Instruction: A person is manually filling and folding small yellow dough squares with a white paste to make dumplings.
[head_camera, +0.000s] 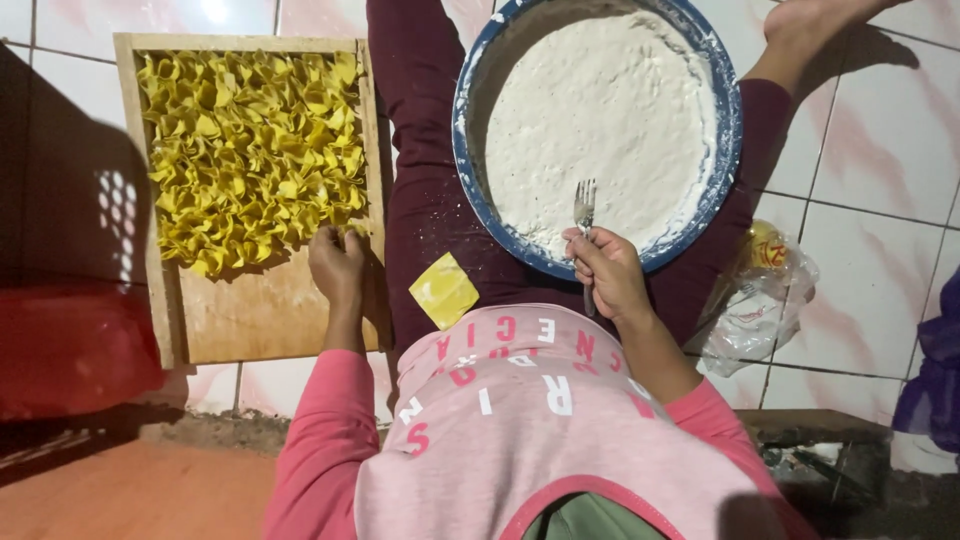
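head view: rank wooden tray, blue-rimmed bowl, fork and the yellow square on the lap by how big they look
1. blue-rimmed bowl and wooden tray: look close in size, and the bowl is cut off at the top, so unranked.
2. yellow square.
3. fork, partly hidden in the right hand.

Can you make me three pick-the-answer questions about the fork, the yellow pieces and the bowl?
1. Where is the loose yellow square?
A on the person's lap
B in the bowl
C on the wooden tray

2. What colour is the bowl's rim?
A red
B blue
C green

3. What is the right hand doing?
A lying flat and empty
B gripping a fork
C holding a plastic bag

Answers: 1 A, it lies on the dark red trousers, between tray and bowl. 2 B, the rim around the white filling is blue. 3 B, the fingers close around the handle, tines up.
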